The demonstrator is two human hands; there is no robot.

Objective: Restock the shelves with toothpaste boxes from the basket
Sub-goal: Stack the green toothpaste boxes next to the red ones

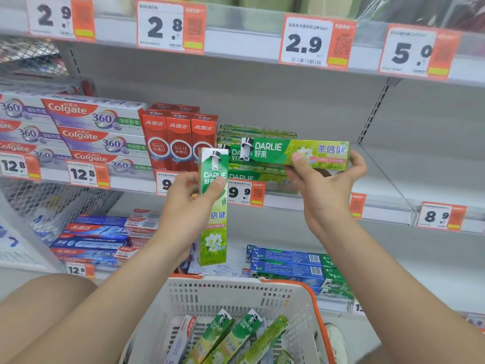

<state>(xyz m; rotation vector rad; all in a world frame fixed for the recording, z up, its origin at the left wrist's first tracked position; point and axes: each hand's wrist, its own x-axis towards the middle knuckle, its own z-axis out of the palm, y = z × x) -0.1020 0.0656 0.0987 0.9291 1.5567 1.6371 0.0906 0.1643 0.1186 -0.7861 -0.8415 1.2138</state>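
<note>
My right hand [326, 179] grips a green Darlie toothpaste box [278, 153] by its right end, held level in front of the stack of green Darlie boxes [256, 131] on the middle shelf. In my left hand [187, 203] a second green Darlie box [214, 232] stands upright, thumb across its front, below the shelf edge. The white basket with an orange rim [233, 295] sits at the bottom centre, holding several green Darlie boxes [237, 337] and one white and red box [181, 340].
Red toothpaste boxes [178, 143] stand left of the Darlie stack, with Colgate 360 boxes [97, 132] further left. The shelf board [388, 185] right of the Darlie stack is bare. Blue boxes [286, 264] lie on the lower shelf. Price tags [245, 193] line the shelf edges.
</note>
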